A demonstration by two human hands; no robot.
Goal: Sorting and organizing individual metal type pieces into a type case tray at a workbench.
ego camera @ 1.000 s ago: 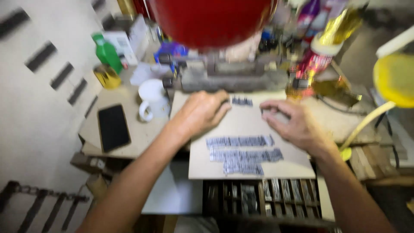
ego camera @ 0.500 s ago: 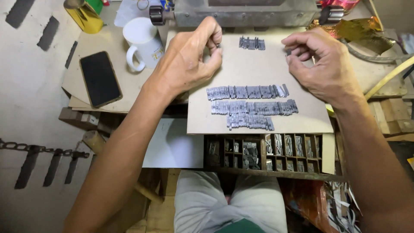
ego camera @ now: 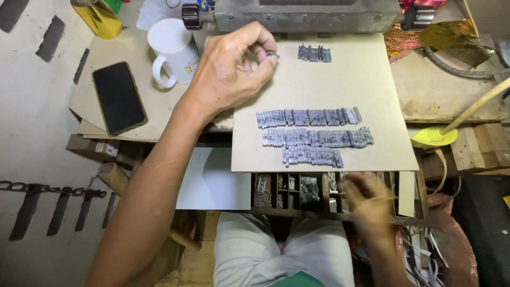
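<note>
The left hand (ego camera: pixel 228 74) pinches one small metal type piece (ego camera: pixel 273 54) above the cardboard sheet (ego camera: pixel 372 85) near the short row (ego camera: pixel 314 53), while the blurred right hand (ego camera: pixel 366 199), grip unclear, reaches into the compartment tray (ego camera: pixel 297 191), probably picking the next piece for placing.

Both forearms are bare to the elbow, with no sleeves, watch, rings or gloves showing on the left hand (ego camera: pixel 226 79) or the blurred right hand (ego camera: pixel 366 202). At six o'clock, light grey-white shorts (ego camera: pixel 281 250) cover the thighs, and a green shirt hem (ego camera: pixel 297 280) shows.
</note>
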